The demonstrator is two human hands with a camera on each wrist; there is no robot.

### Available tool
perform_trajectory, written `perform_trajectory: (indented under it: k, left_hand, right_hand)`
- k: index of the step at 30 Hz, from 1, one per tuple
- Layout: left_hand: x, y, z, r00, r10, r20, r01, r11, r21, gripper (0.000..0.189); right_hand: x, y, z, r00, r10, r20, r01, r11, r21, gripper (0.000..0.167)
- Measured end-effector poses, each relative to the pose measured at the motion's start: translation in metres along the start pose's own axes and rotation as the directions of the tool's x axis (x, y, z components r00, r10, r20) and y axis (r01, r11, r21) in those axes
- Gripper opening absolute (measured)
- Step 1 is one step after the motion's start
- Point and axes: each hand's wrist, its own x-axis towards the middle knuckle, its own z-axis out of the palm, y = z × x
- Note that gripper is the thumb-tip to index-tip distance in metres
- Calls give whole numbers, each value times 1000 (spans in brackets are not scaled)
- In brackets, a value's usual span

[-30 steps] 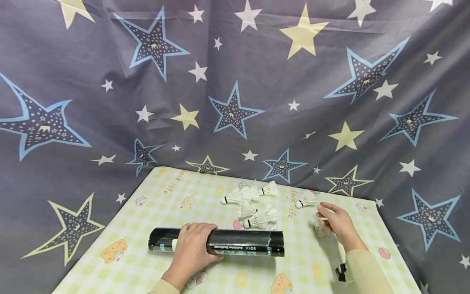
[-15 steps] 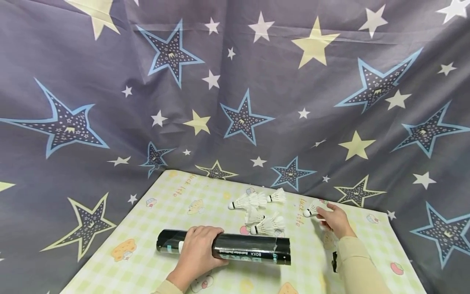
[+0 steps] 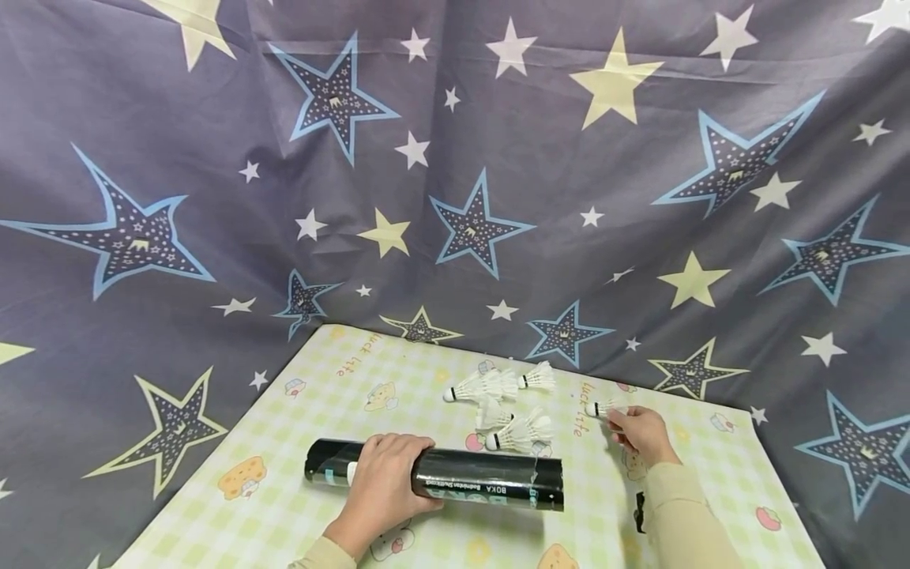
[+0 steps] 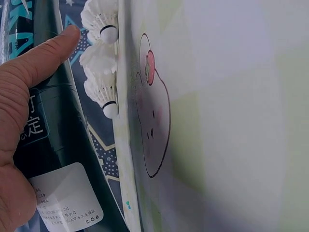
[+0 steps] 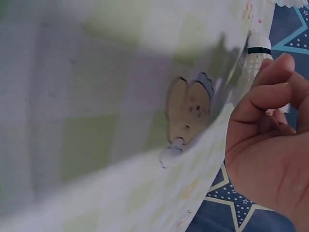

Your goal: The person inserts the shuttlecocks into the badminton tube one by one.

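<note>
My left hand [image 3: 387, 482] grips a black cylindrical tube [image 3: 490, 476] printed with "BOKA" and badminton shuttlecock lettering. The tube lies sideways, held near its middle; a white label [image 4: 70, 198] shows in the left wrist view. At the right, my right hand [image 3: 645, 436] pinches a white shuttlecock [image 3: 600, 408] by its feather end, its cork pointing left. The right wrist view shows the cork [image 5: 259, 42] with its dark band beyond the curled fingers, which hide part of the feathers.
Several more shuttlecocks [image 3: 522, 431] lie in a loose cluster behind the tube. The table has a green-checked cloth [image 3: 284, 442]. A dark curtain with stars [image 3: 455, 118] rises along the table's back and sides.
My right hand has moved left onto the lone shuttlecock and now pinches its feathers. The left hand keeps its grip on the tube. The head view has shifted slightly.
</note>
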Motion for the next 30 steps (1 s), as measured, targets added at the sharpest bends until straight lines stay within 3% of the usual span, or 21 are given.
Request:
perform_trajectory:
  k: [2,7,13,17,22,25,30]
  left_hand:
    - [0,1,0,1000,2,-2,-2,1000,0,89]
    - [1,1,1,1000,-7,10,7,1000,-6,88]
    - [2,3,2,1000,-21,21,21,1000,-11,88]
    - [2,3,2,1000,-19,12,19,1000,0,88]
    - [1,1,2,1000,-6,-5,6,1000,16,88]
    - [1,1,2,1000,0,-9,0,1000,16,88]
    - [1,3,3,1000,1,3,-1,1000,-7,87]
  right_hand:
    - [-2,5,3,1000,-7,-17,7,1000,25,31]
    - [-14,12,12,999,21,-30,-17,993,113,37]
    - [-41,14,19,997,54,-59,-39,971,235,44]
    - [-60,16,19,997,69,-36,-49,918,393,43]
    - [-91,17,22,997,73,-30,-46,849,527,15]
    - [-113,18,26,997,75,-19,-52,828,558,17]
    - [-144,21,35,999,49,-1,-39,821,570,21]
